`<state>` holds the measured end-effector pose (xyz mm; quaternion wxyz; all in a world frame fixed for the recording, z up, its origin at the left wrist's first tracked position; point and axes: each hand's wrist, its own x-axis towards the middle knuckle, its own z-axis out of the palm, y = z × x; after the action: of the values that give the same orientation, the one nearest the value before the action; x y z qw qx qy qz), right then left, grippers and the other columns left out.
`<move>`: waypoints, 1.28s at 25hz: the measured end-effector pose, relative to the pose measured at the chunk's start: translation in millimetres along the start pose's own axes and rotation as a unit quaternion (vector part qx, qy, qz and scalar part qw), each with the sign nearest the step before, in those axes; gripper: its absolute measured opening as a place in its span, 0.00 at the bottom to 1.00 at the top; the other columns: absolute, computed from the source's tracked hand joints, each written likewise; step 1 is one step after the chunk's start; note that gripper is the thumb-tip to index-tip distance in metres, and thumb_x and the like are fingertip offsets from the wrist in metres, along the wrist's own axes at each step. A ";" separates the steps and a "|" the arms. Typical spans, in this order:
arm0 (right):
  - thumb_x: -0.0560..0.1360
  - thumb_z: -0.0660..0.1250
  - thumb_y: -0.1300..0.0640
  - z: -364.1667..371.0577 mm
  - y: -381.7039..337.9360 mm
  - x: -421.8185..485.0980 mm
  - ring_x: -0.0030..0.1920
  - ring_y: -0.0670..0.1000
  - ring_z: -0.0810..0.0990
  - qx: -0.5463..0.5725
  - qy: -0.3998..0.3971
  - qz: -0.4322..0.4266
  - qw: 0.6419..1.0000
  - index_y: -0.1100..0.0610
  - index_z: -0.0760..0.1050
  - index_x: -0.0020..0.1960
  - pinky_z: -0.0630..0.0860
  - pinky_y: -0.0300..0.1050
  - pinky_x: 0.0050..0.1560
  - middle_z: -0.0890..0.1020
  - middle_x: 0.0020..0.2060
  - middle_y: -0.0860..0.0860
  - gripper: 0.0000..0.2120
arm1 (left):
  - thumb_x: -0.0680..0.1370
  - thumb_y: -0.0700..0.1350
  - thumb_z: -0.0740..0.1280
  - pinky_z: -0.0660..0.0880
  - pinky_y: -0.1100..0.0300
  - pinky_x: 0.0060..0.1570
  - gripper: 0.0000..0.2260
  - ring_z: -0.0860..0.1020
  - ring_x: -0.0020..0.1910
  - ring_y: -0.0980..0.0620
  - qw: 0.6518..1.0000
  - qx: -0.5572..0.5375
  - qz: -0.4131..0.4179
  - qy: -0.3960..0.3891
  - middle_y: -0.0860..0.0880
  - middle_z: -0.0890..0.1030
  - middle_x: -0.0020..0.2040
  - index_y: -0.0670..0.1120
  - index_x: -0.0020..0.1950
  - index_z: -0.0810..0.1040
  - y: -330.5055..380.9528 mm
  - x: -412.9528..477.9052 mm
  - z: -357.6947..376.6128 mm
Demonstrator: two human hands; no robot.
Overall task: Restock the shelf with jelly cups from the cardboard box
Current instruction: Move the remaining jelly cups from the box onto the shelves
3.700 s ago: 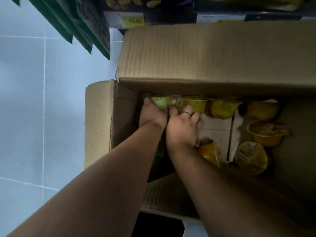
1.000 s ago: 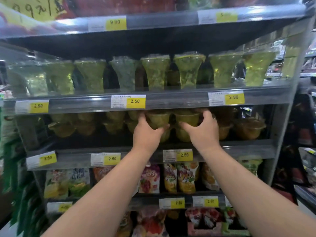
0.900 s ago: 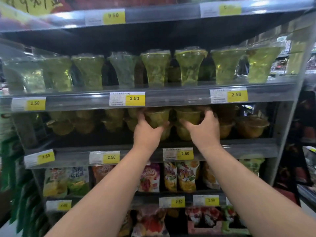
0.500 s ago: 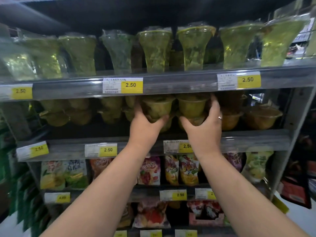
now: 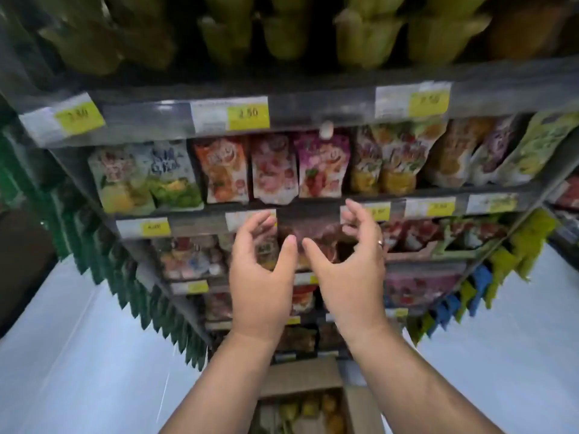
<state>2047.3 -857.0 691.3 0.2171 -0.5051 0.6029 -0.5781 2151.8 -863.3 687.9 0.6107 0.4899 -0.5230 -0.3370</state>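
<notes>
Price tags (image 5: 247, 114) in yellow and white line the shelf rails. Only the middle one on the upper rail reads plainly, "2.50"; the others are smeared by blur. Below that rail stands a row of fruit-printed pouches (image 5: 272, 170), their brand lettering too blurred to read. Greenish-yellow jelly cups (image 5: 282, 36) fill the shelf (image 5: 313, 98) above the rail, out of focus at the top edge of the view. The boxed cups (image 5: 313, 405) lie in the cardboard box (image 5: 300, 375) on the pale floor (image 5: 62, 355) at the foot of the shelving, between the two forearms.

The left hand (image 5: 261, 277) and right hand (image 5: 351, 277) hang before the lower shelves, thumbs nearly meeting, fingers loosely curled round nothing. They hide part of a price label and some dark red packets behind them. A ring (image 5: 380, 243) sits on a right finger. Green packets (image 5: 150, 296) hang in a strip on the left, and yellow and blue ones hang on the right.
</notes>
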 end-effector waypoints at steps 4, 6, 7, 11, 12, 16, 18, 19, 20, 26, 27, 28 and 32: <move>0.70 0.74 0.52 53.6 62.3 -60.5 0.61 0.42 0.73 -0.008 -0.011 0.090 0.996 0.40 0.65 0.66 0.73 0.42 0.60 0.73 0.60 0.42 0.30 | 0.77 0.42 0.69 0.74 0.51 0.64 0.16 0.77 0.61 0.57 0.995 0.020 -0.094 -0.023 0.55 0.78 0.59 0.62 0.57 0.72 -81.1 -24.6 -43.8; 0.70 0.75 0.53 77.4 104.2 -92.1 0.60 0.41 0.73 -0.025 -0.031 0.133 0.990 0.37 0.64 0.64 0.73 0.39 0.59 0.73 0.61 0.43 0.29 | 0.77 0.43 0.69 0.75 0.50 0.63 0.15 0.78 0.60 0.56 0.988 0.026 -0.150 -0.024 0.54 0.79 0.59 0.61 0.56 0.73 -132.7 -41.3 -62.2; 0.70 0.74 0.53 87.9 128.6 -107.0 0.59 0.41 0.73 -0.039 -0.046 0.148 0.987 0.37 0.64 0.63 0.73 0.40 0.60 0.73 0.61 0.44 0.29 | 0.77 0.43 0.70 0.75 0.50 0.63 0.15 0.78 0.60 0.56 0.983 0.024 -0.180 -0.021 0.54 0.79 0.59 0.61 0.56 0.73 -161.6 -51.4 -67.9; 0.70 0.74 0.55 113.3 241.7 -174.3 0.58 0.44 0.75 -0.113 -0.083 0.206 0.968 0.43 0.68 0.66 0.73 0.45 0.62 0.73 0.58 0.42 0.29 | 0.77 0.42 0.69 0.75 0.56 0.63 0.14 0.78 0.60 0.54 0.953 0.057 -0.297 -0.017 0.52 0.78 0.59 0.54 0.60 0.73 -285.0 -112.7 -85.1; 0.69 0.74 0.56 117.5 269.9 -189.9 0.58 0.44 0.75 -0.128 -0.091 0.229 0.961 0.44 0.69 0.66 0.72 0.45 0.62 0.73 0.57 0.41 0.28 | 0.77 0.42 0.69 0.74 0.59 0.63 0.15 0.77 0.60 0.55 0.942 0.086 -0.323 -0.027 0.53 0.78 0.60 0.53 0.62 0.73 -316.7 -130.6 -88.7; 0.69 0.75 0.56 140.6 404.7 -246.5 0.57 0.43 0.75 -0.163 -0.147 0.294 0.930 0.49 0.71 0.66 0.73 0.45 0.63 0.74 0.54 0.39 0.28 | 0.76 0.43 0.70 0.72 0.61 0.63 0.18 0.76 0.60 0.56 0.894 0.190 -0.402 -0.058 0.55 0.77 0.60 0.50 0.65 0.73 -460.3 -199.8 -110.0; 0.68 0.75 0.54 153.9 469.0 -275.5 0.58 0.47 0.76 -0.172 -0.172 0.314 0.918 0.48 0.71 0.66 0.74 0.51 0.63 0.75 0.57 0.45 0.28 | 0.75 0.42 0.71 0.72 0.62 0.62 0.20 0.76 0.59 0.55 0.876 0.239 -0.412 -0.076 0.55 0.76 0.57 0.48 0.66 0.73 -523.3 -227.9 -120.5; 0.68 0.75 0.54 159.0 496.8 -288.5 0.58 0.49 0.77 -0.179 -0.189 0.326 0.909 0.47 0.71 0.66 0.74 0.52 0.62 0.76 0.58 0.47 0.28 | 0.75 0.42 0.71 0.72 0.62 0.63 0.20 0.76 0.59 0.55 0.868 0.258 -0.415 -0.088 0.54 0.75 0.57 0.47 0.66 0.73 -550.6 -239.2 -125.1; 0.67 0.75 0.53 164.0 522.9 -300.5 0.58 0.50 0.77 -0.192 -0.213 0.337 0.897 0.46 0.70 0.66 0.75 0.53 0.62 0.76 0.58 0.47 0.29 | 0.74 0.42 0.72 0.72 0.61 0.63 0.21 0.76 0.58 0.55 0.860 0.275 -0.418 -0.102 0.54 0.75 0.58 0.47 0.66 0.73 -577.0 -248.5 -129.0; 0.71 0.74 0.51 202.2 672.6 -386.6 0.60 0.54 0.75 -0.266 -0.367 0.376 0.808 0.47 0.67 0.69 0.73 0.47 0.61 0.74 0.62 0.51 0.30 | 0.73 0.42 0.72 0.69 0.64 0.60 0.25 0.75 0.60 0.50 0.799 0.362 -0.440 -0.191 0.47 0.71 0.65 0.50 0.68 0.71 -726.9 -314.7 -147.6; 0.71 0.73 0.50 209.6 693.6 -396.1 0.60 0.54 0.76 -0.279 -0.381 0.389 0.791 0.47 0.67 0.70 0.72 0.45 0.59 0.74 0.63 0.52 0.30 | 0.74 0.42 0.71 0.67 0.64 0.60 0.25 0.74 0.62 0.49 0.789 0.370 -0.441 -0.216 0.47 0.69 0.67 0.50 0.69 0.69 -745.8 -320.1 -145.1; 0.71 0.73 0.49 214.2 706.7 -402.5 0.61 0.54 0.76 -0.291 -0.392 0.400 0.776 0.48 0.66 0.70 0.71 0.44 0.57 0.74 0.64 0.53 0.31 | 0.74 0.42 0.71 0.67 0.62 0.61 0.26 0.72 0.64 0.48 0.776 0.381 -0.439 -0.247 0.46 0.68 0.68 0.51 0.70 0.68 -757.7 -323.1 -142.3; 0.73 0.70 0.45 252.1 775.7 -416.7 0.62 0.60 0.75 -0.321 -0.415 0.435 0.732 0.49 0.60 0.74 0.70 0.45 0.51 0.71 0.66 0.57 0.33 | 0.75 0.45 0.69 0.65 0.48 0.69 0.31 0.62 0.72 0.40 0.659 0.472 -0.463 -0.358 0.42 0.59 0.73 0.50 0.75 0.59 -829.0 -322.5 -133.3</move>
<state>2147.6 -757.7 -213.7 0.4984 -0.4170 0.7565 0.0736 2291.7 -775.4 -196.2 -0.1717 0.7324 -0.4959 -0.4337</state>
